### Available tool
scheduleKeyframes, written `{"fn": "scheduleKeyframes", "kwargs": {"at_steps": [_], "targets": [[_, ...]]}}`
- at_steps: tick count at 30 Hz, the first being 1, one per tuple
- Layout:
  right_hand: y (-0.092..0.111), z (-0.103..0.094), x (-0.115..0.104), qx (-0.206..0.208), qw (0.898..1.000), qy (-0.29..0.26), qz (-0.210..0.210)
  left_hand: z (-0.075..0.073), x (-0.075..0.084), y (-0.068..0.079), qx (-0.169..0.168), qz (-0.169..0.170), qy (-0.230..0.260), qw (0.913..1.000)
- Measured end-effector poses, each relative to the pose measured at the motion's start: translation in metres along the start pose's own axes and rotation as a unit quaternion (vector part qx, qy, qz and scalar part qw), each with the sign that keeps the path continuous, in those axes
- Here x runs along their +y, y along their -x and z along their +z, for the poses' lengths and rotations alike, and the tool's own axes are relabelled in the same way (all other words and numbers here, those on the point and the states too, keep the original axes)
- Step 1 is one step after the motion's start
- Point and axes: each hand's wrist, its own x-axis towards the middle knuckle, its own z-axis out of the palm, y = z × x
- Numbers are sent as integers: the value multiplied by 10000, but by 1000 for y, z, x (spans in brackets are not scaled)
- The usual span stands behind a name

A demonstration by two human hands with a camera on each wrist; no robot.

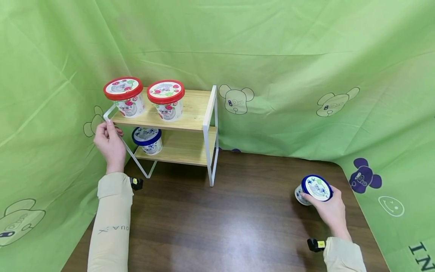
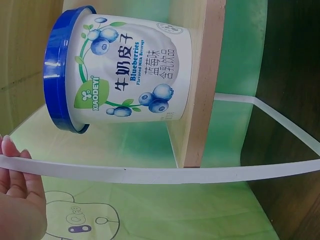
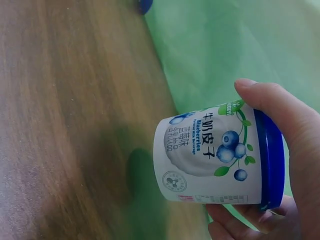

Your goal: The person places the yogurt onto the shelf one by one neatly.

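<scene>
My right hand [image 1: 330,209] grips a blueberry milk tub [image 3: 210,155] with a blue lid, thumb on one side and fingers on the other. The tub is tilted over the right part of the table. At the left, my left hand [image 1: 110,141] holds the white metal frame [image 2: 125,175] of a two-tier shelf by its front left upper corner. Two red-lidded tubs, one at the left end [image 1: 129,105] and one beside it [image 1: 169,109], stand on the upper board [image 1: 195,107]. Another blue-lidded blueberry tub [image 2: 135,75] stands on the lower board [image 1: 180,151], at its left.
The shelf stands at the back left of a dark brown wooden table [image 1: 217,223]. Green cloth [image 1: 289,68] printed with bear figures hangs behind and along both sides, close to the shelf's left end.
</scene>
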Motion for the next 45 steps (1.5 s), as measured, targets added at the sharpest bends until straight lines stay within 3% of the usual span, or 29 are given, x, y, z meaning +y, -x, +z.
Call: {"fn": "scheduleKeyframes", "kwargs": {"at_steps": [13, 20, 25, 45], "targets": [[4, 8, -14, -110, 9997, -32, -195, 0, 2, 1, 30, 2, -22, 10000], [7, 13, -25, -34, 9983, 47, -575, 1, 1, 2, 27, 208, -154, 9997], [6, 16, -31, -26, 9972, -4, -754, 1, 2, 2, 32, 180, -117, 9998], [12, 29, -58, -99, 9950, -207, -974, 1, 1, 2, 24, 157, -38, 9999]]}}
